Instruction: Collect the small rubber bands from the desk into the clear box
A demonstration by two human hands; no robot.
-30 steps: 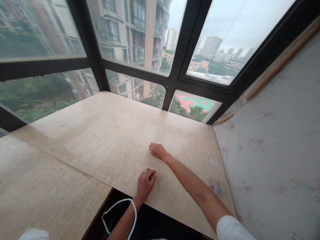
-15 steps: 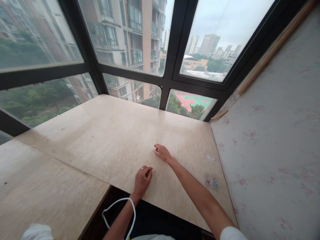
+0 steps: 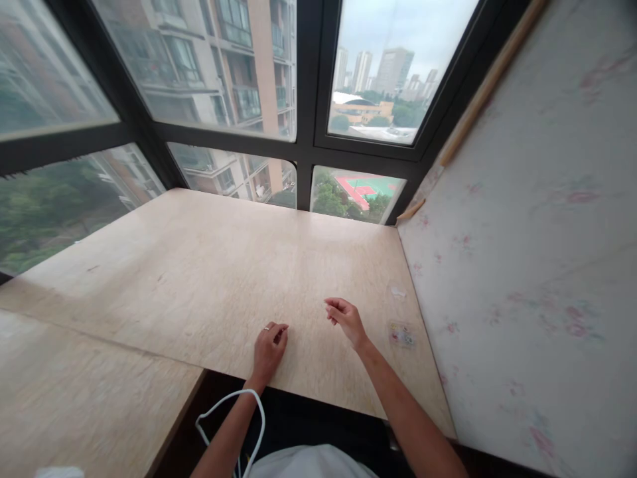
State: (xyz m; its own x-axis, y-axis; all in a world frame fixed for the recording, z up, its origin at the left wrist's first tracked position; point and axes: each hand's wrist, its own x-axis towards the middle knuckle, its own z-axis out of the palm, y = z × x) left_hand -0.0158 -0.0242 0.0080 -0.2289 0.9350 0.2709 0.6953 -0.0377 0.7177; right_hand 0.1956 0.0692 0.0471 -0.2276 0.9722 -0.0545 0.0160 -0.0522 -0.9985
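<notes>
The left hand [image 3: 269,349] and right hand [image 3: 344,317] were apart, fingers curled, the box [image 3: 402,334] right of both.

Soft daylight through the windows [image 3: 371,73] leaves pale glare; edges seem stretched.

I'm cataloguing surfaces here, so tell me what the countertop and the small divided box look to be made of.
Countertop: probably polished stone or a stone-look laminate; cream mottling and a soft window sheen.

Small divided box: likely clear, glossy plastic, since colored bits show through it.
</notes>
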